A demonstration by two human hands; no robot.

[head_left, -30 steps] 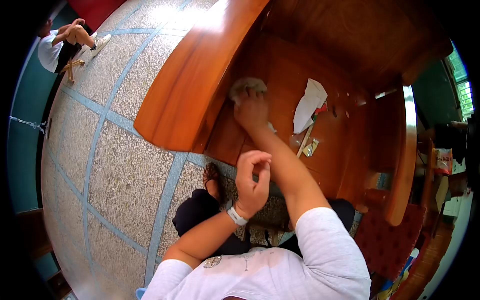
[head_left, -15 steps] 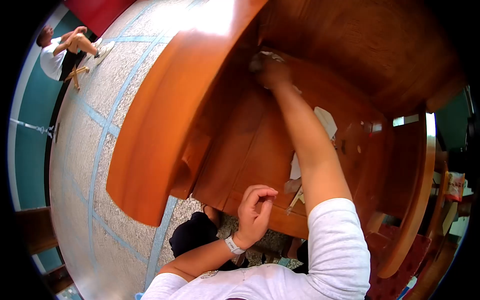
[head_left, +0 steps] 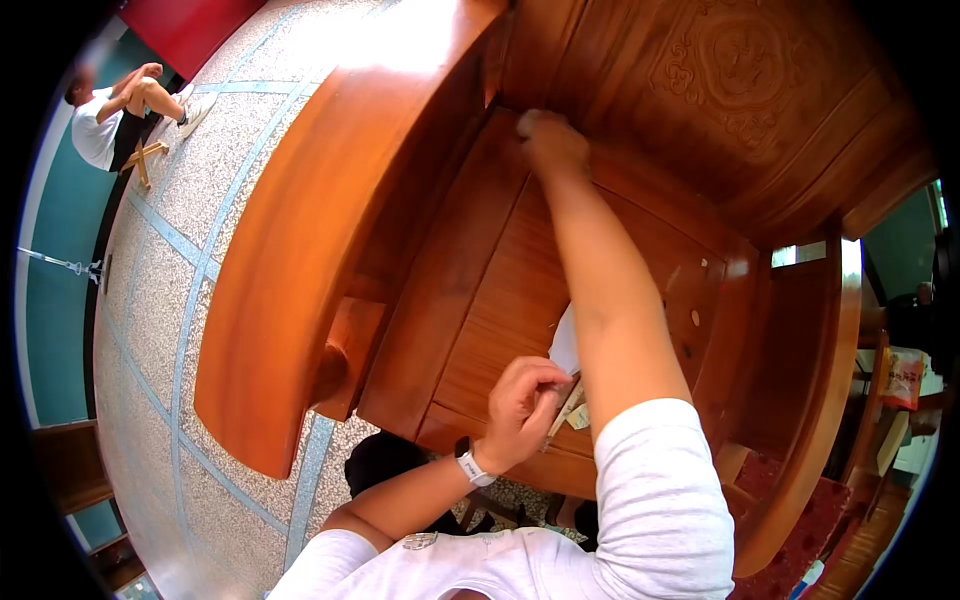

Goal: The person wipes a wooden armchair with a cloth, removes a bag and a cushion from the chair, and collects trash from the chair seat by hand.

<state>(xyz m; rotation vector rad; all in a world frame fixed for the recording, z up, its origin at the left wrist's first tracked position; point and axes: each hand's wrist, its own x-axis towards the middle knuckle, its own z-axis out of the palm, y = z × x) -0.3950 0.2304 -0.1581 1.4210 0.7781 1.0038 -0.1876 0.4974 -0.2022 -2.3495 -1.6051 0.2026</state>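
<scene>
My right hand (head_left: 556, 148) reaches to the far back corner of a wooden bench's seat (head_left: 500, 305), where the seat meets the carved backrest (head_left: 740, 60). Its fingers are closed on a crumpled white cloth (head_left: 527, 122), of which only a small bit shows now. In front of my body, my left hand (head_left: 520, 412) hovers over the seat's front edge with its fingers curled in and nothing visible in them. A white sheet (head_left: 565, 343), perhaps paper, lies on the seat, partly hidden by my right forearm. Small flat pieces (head_left: 578, 416) lie near my left hand.
A broad curved armrest (head_left: 270, 270) rises on the left and another (head_left: 830, 400) on the right. A person (head_left: 95, 125) sits on a low stool by the left wall, near a mop (head_left: 90, 270). A plastic packet (head_left: 903, 377) stands at far right.
My right hand has shifted slightly, and less of the white cloth shows. My left hand's fingers have drawn closer together. The view has turned a little, showing more of the carved backrest.
</scene>
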